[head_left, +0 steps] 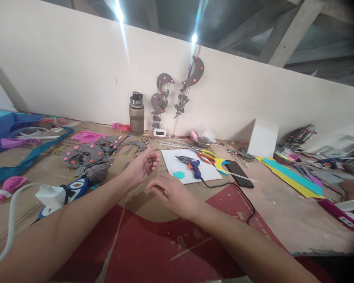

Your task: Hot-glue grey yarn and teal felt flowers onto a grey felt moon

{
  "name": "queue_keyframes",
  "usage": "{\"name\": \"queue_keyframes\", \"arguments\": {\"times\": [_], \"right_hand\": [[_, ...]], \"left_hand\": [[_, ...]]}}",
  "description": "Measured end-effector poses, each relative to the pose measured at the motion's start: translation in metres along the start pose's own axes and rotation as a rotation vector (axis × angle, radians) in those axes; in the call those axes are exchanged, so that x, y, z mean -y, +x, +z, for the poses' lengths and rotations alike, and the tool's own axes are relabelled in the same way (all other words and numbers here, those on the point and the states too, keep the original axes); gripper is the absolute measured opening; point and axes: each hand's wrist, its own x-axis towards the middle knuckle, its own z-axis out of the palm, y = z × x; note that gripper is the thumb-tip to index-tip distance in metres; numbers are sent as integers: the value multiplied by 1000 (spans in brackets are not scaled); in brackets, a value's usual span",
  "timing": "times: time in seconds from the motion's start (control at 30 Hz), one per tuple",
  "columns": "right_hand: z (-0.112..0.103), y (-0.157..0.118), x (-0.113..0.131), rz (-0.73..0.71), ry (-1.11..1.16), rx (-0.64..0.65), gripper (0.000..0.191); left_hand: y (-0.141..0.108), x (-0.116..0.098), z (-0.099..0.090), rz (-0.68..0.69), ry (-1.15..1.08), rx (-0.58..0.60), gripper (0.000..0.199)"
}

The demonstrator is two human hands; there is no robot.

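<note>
Left hand: fingers curled in toward the thumb; right hand: fingers bent, just beside the left; cannot tell whether either grips anything small; blue glue gun lies on white board, beyond the right hand; turquoise cutout near its handle; black phone right of the board, on desk.
</note>
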Motion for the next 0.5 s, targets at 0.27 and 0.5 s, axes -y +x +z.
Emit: {"name": "queue_keyframes", "arguments": {"times": [0.27, 0.5], "right_hand": [[8, 2, -22, 32, -459, -19, 21], [-2, -9, -28, 41, 16, -109, 8]], "left_hand": [[-10, 30, 11, -141, 104, 104, 39], [-14, 43, 14, -21, 246, 167, 42]]}}
